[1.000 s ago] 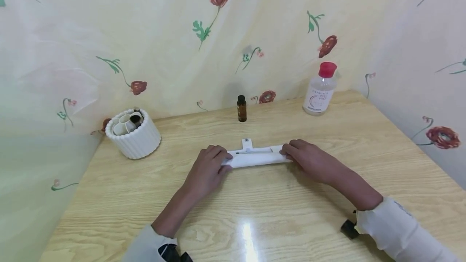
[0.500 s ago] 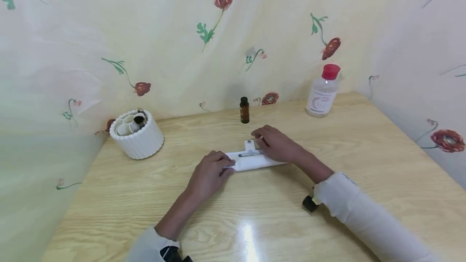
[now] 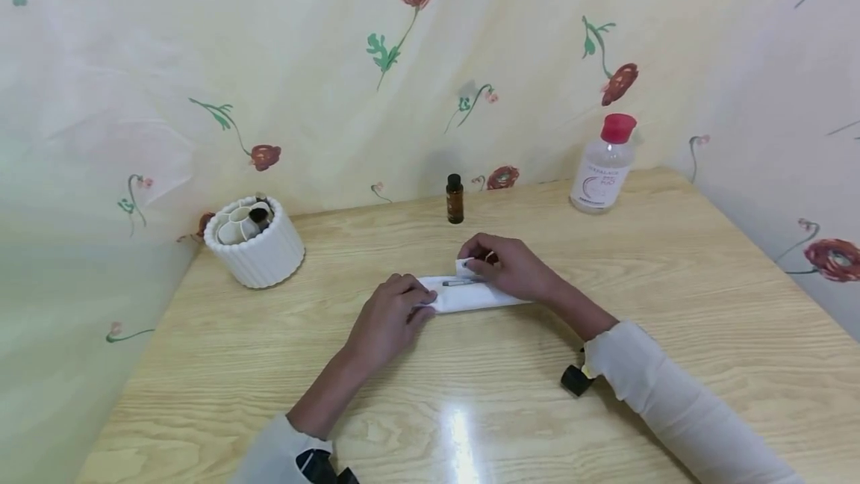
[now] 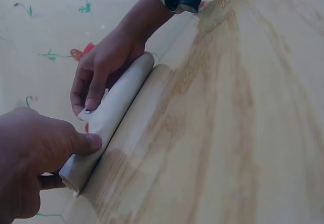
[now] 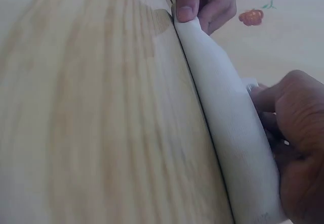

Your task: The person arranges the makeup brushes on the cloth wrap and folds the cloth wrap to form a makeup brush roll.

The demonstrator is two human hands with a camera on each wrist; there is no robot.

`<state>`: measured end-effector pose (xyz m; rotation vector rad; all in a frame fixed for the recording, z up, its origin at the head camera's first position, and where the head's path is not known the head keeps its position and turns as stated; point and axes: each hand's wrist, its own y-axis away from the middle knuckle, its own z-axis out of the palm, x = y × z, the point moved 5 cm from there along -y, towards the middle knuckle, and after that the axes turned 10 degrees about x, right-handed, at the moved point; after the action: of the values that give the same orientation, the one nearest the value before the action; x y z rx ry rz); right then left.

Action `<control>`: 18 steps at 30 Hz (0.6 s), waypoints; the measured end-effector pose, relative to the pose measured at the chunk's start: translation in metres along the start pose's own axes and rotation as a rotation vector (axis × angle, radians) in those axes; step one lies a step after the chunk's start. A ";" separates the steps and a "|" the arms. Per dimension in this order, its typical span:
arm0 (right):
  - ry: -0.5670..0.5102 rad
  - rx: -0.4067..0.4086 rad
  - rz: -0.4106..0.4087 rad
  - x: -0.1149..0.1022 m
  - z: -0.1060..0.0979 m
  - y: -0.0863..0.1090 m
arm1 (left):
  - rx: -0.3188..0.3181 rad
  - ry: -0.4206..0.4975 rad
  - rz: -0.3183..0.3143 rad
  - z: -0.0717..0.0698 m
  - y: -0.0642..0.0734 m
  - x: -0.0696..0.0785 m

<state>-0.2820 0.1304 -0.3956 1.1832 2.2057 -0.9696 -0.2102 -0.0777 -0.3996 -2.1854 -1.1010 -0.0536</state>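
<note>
A long white folded pouch (image 3: 473,299) lies across the table, with a thin dark-tipped item showing at its upper edge. My left hand (image 3: 383,323) grips the pouch's left end; in the left wrist view the thumb presses on top of the white pouch (image 4: 121,92). From the far side, my right hand (image 3: 520,269) pinches a short white snap tab (image 3: 462,267) between thumb and fingers. A metal snap shows on that tab (image 4: 86,114) in the left wrist view. The right wrist view has the right hand (image 5: 304,128) beside the pouch, partly hiding the tab.
Behind the pouch stands a small brown bottle (image 3: 455,200) with a black cap. A clear bottle (image 3: 601,174) with a red cap is at the back right. At the left is a ribbed white holder (image 3: 258,252) containing brushes. Flowered sheeting (image 3: 322,81) backs the wooden table (image 3: 376,424).
My right hand has left the pouch's right end, moved left to the tab and taken hold of it, lifting it up. The left hand has stayed on the left end.
</note>
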 end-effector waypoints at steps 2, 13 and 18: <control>0.005 -0.013 -0.050 -0.002 -0.001 0.003 | 0.003 0.000 -0.001 0.000 0.000 0.000; -0.055 -0.168 -0.191 -0.006 -0.001 0.007 | 0.015 -0.018 -0.005 0.000 0.000 0.001; -0.001 -0.285 -0.161 -0.007 -0.002 0.012 | 0.010 -0.022 -0.006 0.000 0.000 0.002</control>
<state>-0.2678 0.1325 -0.3943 0.8877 2.3707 -0.6829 -0.2093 -0.0759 -0.3990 -2.1789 -1.1176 -0.0265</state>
